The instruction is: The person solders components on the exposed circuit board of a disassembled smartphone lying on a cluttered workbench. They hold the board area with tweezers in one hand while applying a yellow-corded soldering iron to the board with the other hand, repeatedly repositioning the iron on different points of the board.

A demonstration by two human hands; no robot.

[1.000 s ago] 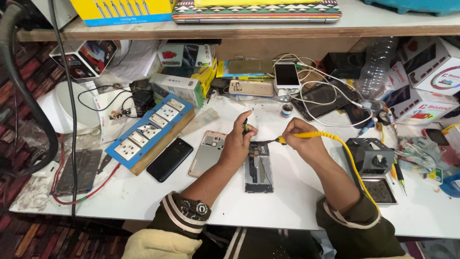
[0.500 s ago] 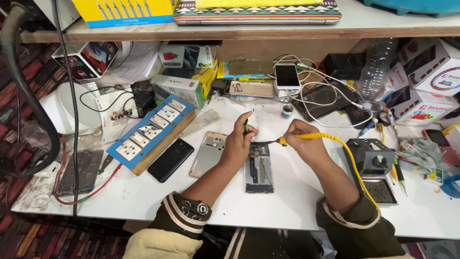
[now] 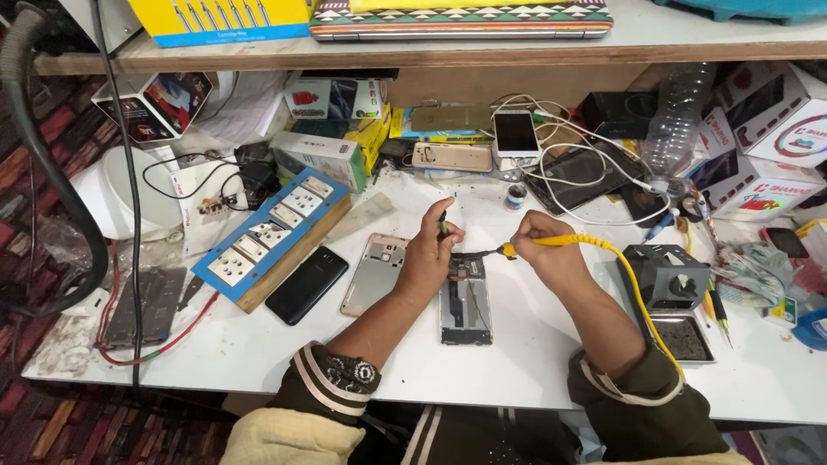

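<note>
Holding: the right hand (image 3: 551, 258) clenches a yellow-handled soldering iron (image 3: 551, 242), its dark tip lying toward the top of the opened phone (image 3: 466, 297).
Left grip: the left hand (image 3: 428, 258) pinches a thin dark-green tool (image 3: 443, 226), fingers closed on it, heel resting at the phone's left edge.
Work piece: the opened phone lies flat on the white desk (image 3: 258, 353), between the two hands, near the front edge.
Change: hardly any since a second ago; both hands sit in the same place over the phone's top end, which suggests steady fine work at one spot.
Cable: the iron's yellow cord (image 3: 633, 284) loops right, past the black iron stand (image 3: 670, 277).
Beside: a grey phone back cover (image 3: 374, 274) and a black phone (image 3: 307, 284) lie just left of the left hand.
Further left: a blue socket board (image 3: 267, 232) on wood.
Packages: white boxes with red and dark print (image 3: 767, 138) stacked at far right; a green-and-white carton (image 3: 320, 155) behind the socket board; a yellow box (image 3: 224, 19) on the shelf above.
</note>
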